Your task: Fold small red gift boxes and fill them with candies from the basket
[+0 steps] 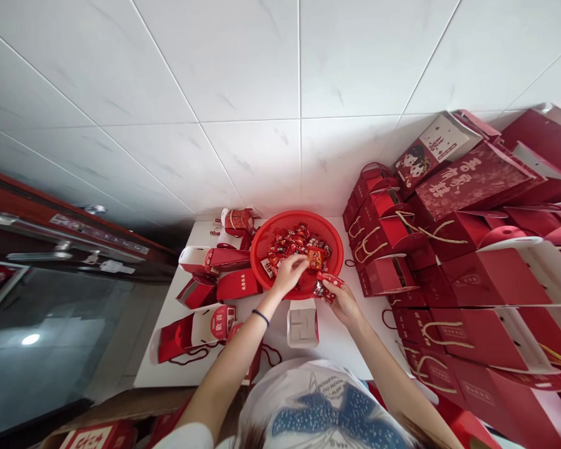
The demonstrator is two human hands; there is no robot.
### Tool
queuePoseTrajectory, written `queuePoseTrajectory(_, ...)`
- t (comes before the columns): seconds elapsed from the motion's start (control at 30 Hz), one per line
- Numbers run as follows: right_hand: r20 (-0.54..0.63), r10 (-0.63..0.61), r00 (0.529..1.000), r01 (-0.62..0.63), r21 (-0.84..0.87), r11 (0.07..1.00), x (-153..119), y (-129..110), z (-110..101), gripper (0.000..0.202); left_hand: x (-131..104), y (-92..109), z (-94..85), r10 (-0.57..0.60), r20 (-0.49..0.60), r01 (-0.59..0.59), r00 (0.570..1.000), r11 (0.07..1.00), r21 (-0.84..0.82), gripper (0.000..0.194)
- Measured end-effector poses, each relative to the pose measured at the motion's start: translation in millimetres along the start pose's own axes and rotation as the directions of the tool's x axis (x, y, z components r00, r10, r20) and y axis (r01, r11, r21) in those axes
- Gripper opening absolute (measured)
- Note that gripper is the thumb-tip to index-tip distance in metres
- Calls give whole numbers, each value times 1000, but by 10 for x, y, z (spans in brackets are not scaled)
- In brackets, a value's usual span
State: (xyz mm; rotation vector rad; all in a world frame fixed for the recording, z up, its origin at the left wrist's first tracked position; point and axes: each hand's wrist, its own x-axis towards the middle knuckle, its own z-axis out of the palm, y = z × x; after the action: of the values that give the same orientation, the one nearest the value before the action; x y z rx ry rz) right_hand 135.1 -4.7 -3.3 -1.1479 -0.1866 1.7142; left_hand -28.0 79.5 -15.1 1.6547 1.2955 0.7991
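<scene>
A round red plastic basket [335,234] stands against the wall, with many small wrapped candies [287,243] heaped inside. Over its front part, my left hand [288,275] is closed, its fingertips pinching the edge of a red-and-yellow candy packet [316,258]. At the basket's front right rim, my right hand [346,304] is closed around several red and silver wrapped candies [326,287]. Just in front of the basket, between my forearms, is a small open carton [302,325] with pale inner walls.
Red gift boxes [237,285] lie on the white table [168,368] to the left. Rope-handled red boxes and bags [477,274] are stacked high on the right. A tiled wall [252,149] rises behind. A door with a handle [40,255] is at far left.
</scene>
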Motion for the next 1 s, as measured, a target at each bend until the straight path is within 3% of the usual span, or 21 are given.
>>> queuePoseTrajectory(0.07,-24,20,999,-20,12,1000,-24,-17,-15,38,314,-54,-38,-14,-4,15,1000,976,217,24)
queuePoseTrajectory(0.17,-43,34,998,-32,29,999,-70,-25,-65,36,718,-108,-27,-57,132,-22,990,849,527,40)
queuePoseTrajectory(0.23,-45,33,998,-32,39,999,-99,-28,-108,34,877,-143,24,-126,192,-22,973,780,625,51)
queuePoseTrajectory(0.33,-57,33,998,-30,50,998,-138,-51,-165,33,957,-219,111,-217,183,42,959,747,663,54)
queuePoseTrajectory(0.53,-112,42,993,-38,43,998,-163,-118,-182,32,841,-360,53,-353,169,158,920,731,664,42)
queuePoseTrajectory(0.7,-67,28,997,-29,-7,1000,-114,-83,-121,34,614,-391,-120,-323,157,171,933,785,595,28)
queuePoseTrajectory(0.83,-23,17,1000,-17,-21,1000,-110,-45,-64,33,418,-335,-160,-259,106,170,960,840,515,14)
queuePoseTrajectory(0.9,-29,10,1000,-10,-17,1000,-131,-38,-49,31,293,-274,-158,-211,110,146,971,894,424,17)
queuePoseTrajectory(1.0,-28,13,1000,-14,-28,1000,-182,-38,-41,30,38,-147,-161,-157,217,148,963,987,58,29)
